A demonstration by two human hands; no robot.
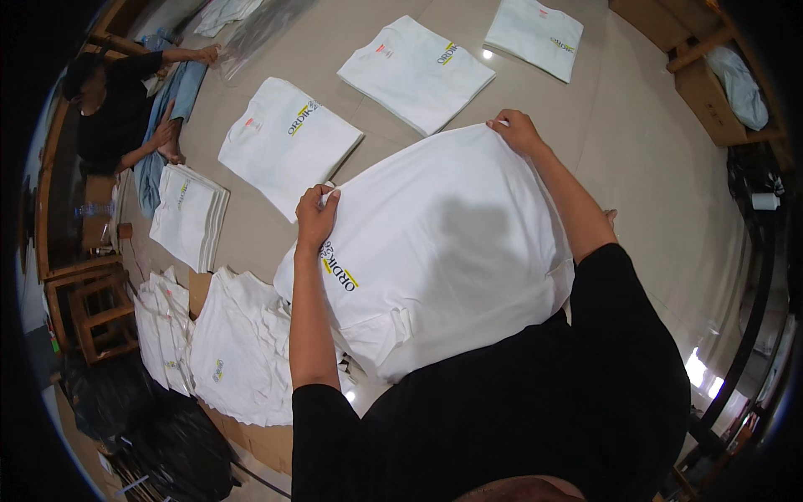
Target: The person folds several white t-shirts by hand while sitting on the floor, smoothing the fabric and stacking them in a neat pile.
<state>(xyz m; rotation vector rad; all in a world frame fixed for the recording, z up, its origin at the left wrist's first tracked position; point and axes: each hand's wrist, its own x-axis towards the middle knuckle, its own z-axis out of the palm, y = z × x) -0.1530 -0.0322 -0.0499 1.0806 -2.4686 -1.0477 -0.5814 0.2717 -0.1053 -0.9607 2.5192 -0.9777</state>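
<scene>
A white T-shirt [401,251] is stretched out before me, with a black and yellow print near its left side. My left hand [317,213] pinches its upper left corner between thumb and fingers. At the far right corner, my right hand [517,132] grips the hem edge. The cloth hangs fairly taut between both hands and drapes down toward my lap. Just beyond it lie a folded white T-shirt stack [282,141] and another folded stack [417,72], each printed in black and yellow.
More folded shirts [536,34] lie farther off, and a taller stack [188,216] sits left. Loose white shirts [241,345] rest on cardboard beside black plastic bags [169,433]. A seated person [119,113] handles clear plastic at upper left. Cardboard boxes [706,100] stand at right.
</scene>
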